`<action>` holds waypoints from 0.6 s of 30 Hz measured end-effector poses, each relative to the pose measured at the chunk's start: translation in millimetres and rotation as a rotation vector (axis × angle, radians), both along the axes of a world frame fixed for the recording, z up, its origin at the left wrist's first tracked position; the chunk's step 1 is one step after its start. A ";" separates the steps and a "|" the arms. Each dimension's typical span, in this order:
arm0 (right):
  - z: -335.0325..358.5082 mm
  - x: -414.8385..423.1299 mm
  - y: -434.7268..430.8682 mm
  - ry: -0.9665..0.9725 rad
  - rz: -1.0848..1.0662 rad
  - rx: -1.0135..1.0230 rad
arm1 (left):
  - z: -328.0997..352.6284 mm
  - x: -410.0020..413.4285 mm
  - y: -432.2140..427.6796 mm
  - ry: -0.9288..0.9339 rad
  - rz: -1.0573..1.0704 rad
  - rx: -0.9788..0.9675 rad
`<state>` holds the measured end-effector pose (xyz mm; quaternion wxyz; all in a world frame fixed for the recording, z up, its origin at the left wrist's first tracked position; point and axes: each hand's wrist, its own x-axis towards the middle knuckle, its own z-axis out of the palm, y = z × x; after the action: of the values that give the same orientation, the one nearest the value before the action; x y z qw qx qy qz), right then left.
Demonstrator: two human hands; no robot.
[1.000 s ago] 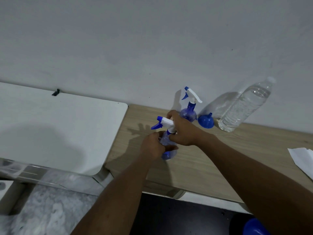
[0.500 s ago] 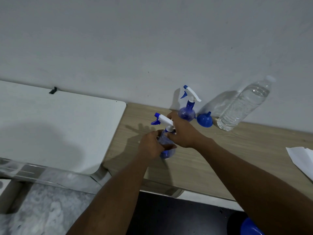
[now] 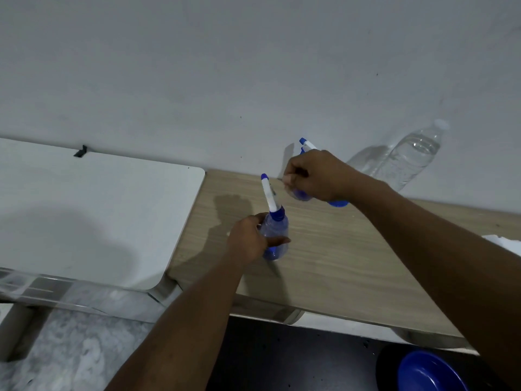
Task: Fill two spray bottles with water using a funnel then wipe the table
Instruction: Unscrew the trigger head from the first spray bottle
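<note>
We see a wooden tabletop (image 3: 352,263) against a pale wall, with a white tabletop (image 3: 84,215) touching its left edge. A clear water bottle (image 3: 408,156) stands at the back right. The left hand (image 3: 248,241) has its grip curled round the near spray bottle (image 3: 275,224), upright on the wood. The right hand (image 3: 318,176) has its grip closed round the neck of the far spray bottle (image 3: 306,143) by the wall. A blue funnel (image 3: 338,204) peeks out under that wrist.
</note>
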<state>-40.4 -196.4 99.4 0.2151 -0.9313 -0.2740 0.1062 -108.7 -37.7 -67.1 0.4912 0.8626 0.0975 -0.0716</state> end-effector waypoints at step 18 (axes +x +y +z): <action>-14.7 -10.9 30.8 -0.035 -0.225 0.055 | -8.4 2.1 0.9 -0.035 -0.024 -0.030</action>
<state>-51.3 -165.6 84.7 0.2465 -0.9516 -0.1743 0.0576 -106.6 -36.7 -75.5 0.5046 0.8575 0.0772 -0.0636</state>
